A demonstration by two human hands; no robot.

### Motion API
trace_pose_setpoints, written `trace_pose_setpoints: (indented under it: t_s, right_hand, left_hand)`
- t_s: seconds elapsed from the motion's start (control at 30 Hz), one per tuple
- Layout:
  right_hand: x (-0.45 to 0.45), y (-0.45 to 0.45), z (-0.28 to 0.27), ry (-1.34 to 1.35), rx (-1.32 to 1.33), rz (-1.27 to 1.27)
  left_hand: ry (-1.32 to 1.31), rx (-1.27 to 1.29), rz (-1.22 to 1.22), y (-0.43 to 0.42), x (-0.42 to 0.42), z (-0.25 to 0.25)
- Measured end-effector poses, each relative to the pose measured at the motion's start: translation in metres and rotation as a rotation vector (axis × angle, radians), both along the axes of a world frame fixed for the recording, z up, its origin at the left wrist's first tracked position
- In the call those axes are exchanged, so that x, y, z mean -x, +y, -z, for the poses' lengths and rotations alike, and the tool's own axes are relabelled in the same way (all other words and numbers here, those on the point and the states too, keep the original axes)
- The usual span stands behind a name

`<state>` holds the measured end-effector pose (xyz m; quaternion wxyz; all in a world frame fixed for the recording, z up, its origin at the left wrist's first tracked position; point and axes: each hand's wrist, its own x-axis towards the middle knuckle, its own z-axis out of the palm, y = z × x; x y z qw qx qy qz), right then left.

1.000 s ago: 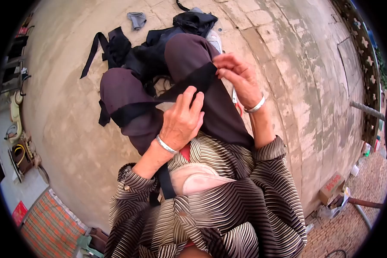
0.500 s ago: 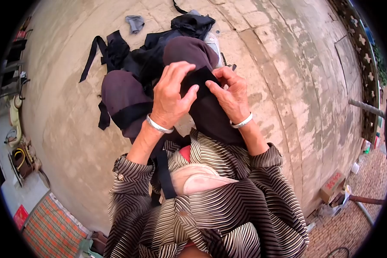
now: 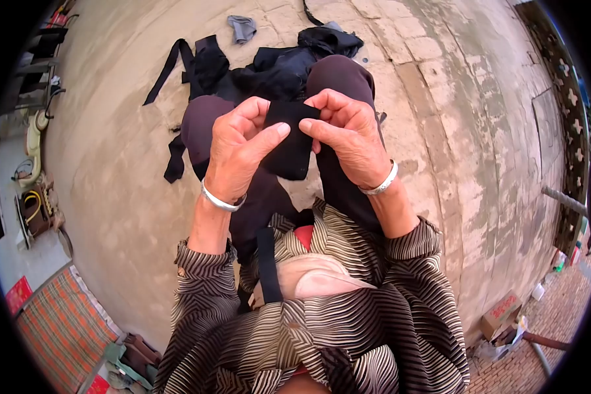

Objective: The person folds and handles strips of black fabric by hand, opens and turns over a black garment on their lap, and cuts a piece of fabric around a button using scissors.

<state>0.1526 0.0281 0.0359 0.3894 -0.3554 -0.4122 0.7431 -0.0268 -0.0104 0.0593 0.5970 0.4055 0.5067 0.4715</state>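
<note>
Between my hands hangs a small black piece of cloth (image 3: 289, 148), held up above my lap. My left hand (image 3: 240, 148) pinches its upper left edge between thumb and fingers. On the other side, my right hand (image 3: 348, 131) grips the upper right corner, its thumb lying on the front. Both wrists wear silver bangles. A dark strap (image 3: 267, 266) lies over the striped shirt at my waist, beside folded pale pink fabric (image 3: 325, 274). Beyond my knees, a heap of black cloth (image 3: 269, 72) rests on the ground.
A grey scrap of cloth (image 3: 242, 29) lies past the black heap. At left are a checked cloth (image 3: 65, 328) and a box with yellow cord (image 3: 31, 209). A cardboard box (image 3: 501, 317) and metal rods (image 3: 563, 200) stand at right.
My left hand has closed on the black cloth, which was only in my right hand before. The cloth is now raised off my knee and spread between both hands.
</note>
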Motion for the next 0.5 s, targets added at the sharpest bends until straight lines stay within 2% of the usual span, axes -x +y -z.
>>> trace_pose_setpoints:
  t_s: [0.23,0.3,0.43,0.5]
  right_hand:
    - [0.015,-0.013,-0.001,-0.035,-0.023,0.009]
    - [0.018,-0.017,0.003,-0.059,-0.141,0.049]
    - [0.020,-0.023,0.002,-0.058,-0.186,0.074]
    - [0.019,-0.026,0.004,-0.147,-0.359,0.127]
  left_hand:
    - [0.026,0.012,-0.142,-0.021,0.003,0.001]
    - [0.074,0.007,-0.122,-0.026,0.010,0.007]
    - [0.197,0.049,-0.025,-0.035,0.020,0.006]
    - [0.084,0.066,-0.098,-0.037,0.015,0.008]
